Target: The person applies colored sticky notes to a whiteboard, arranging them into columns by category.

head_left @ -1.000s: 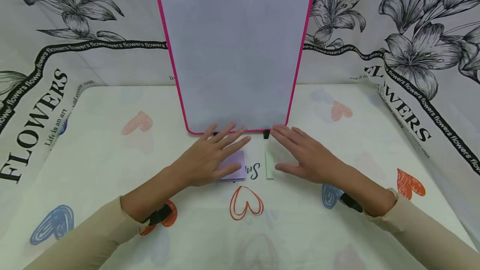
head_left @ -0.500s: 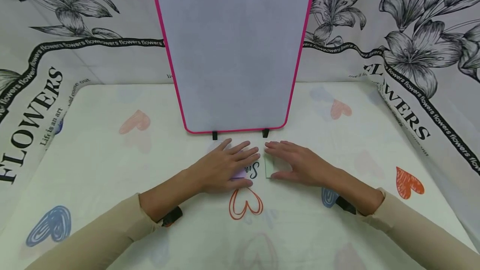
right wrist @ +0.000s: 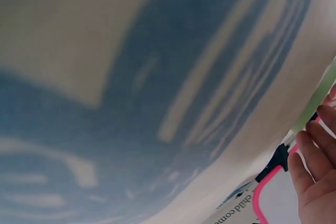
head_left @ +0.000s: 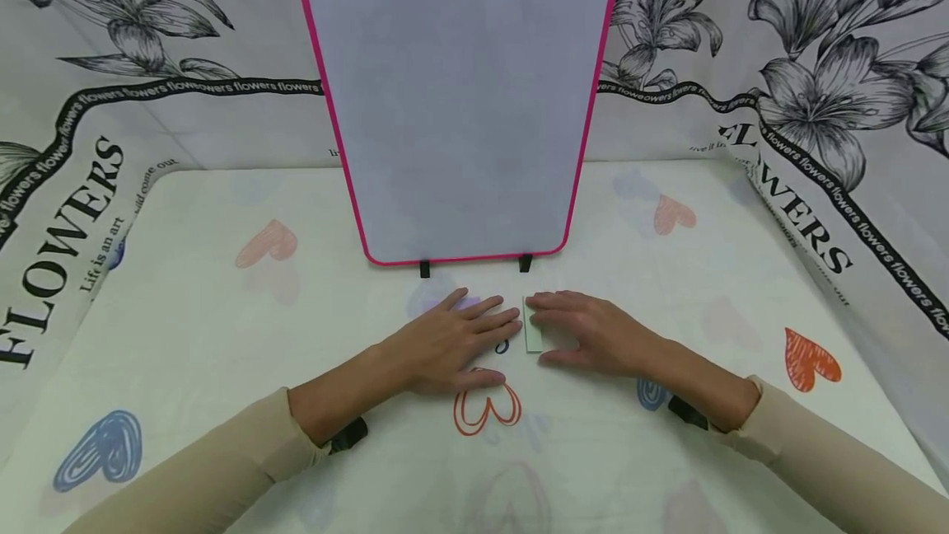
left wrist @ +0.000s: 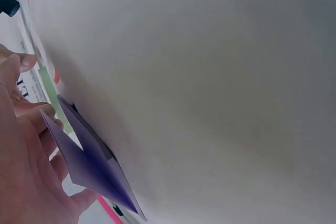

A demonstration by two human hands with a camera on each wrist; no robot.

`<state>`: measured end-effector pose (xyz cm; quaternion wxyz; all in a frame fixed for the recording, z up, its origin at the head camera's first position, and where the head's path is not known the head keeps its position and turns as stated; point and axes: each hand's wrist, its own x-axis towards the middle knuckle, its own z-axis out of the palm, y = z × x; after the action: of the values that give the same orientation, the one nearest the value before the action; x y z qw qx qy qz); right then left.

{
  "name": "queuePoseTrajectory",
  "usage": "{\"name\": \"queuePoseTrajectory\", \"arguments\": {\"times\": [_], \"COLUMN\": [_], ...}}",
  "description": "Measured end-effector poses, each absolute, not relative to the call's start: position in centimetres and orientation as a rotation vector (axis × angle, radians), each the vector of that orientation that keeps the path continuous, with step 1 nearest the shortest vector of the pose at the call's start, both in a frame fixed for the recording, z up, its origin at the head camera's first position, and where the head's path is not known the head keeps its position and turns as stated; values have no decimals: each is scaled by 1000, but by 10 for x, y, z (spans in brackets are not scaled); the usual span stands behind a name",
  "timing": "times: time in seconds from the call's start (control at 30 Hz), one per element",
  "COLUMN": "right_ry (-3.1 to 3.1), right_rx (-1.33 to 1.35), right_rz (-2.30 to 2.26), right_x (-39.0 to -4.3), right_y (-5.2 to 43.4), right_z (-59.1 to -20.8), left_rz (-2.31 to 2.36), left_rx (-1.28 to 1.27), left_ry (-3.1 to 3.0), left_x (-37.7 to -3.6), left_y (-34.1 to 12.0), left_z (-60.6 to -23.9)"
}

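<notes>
Fingers spread, my left hand lies palm down over a purple paper piece, which it mostly hides in the head view. From the left wrist, that purple paper looks folded or layered, with one leaf raised toward the fingers. My right hand hovers or rests over a light green paper piece, its fingers slightly bent; contact cannot be made out. A strip of the green paper appears beside the right fingertips in the right wrist view. Neither hand visibly grips anything.
Behind the hands stands a pink-framed whiteboard on small black feet. The table wears a white cloth with printed hearts. A flower-print sheet hangs at the back and sides.
The left hand has moved right and nearer the person, covering more of the purple paper. The right hand has come slightly nearer the person, its fingers more bent over the green paper.
</notes>
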<state>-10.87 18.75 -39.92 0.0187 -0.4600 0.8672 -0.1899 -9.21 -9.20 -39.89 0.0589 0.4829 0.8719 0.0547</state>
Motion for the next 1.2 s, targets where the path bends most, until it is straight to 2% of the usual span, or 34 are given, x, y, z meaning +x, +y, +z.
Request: {"name": "queuePoseTrajectory", "arguments": {"times": [1.2], "right_ry": [2682], "right_rx": [-1439], "right_rz": [-568], "right_x": [-109], "right_y": [187], "right_z": [-396], "left_rz": [93], "left_rx": [1509], "left_ry": [2592], "left_x": [-87], "left_y": [-88], "left_z": [-402]}}
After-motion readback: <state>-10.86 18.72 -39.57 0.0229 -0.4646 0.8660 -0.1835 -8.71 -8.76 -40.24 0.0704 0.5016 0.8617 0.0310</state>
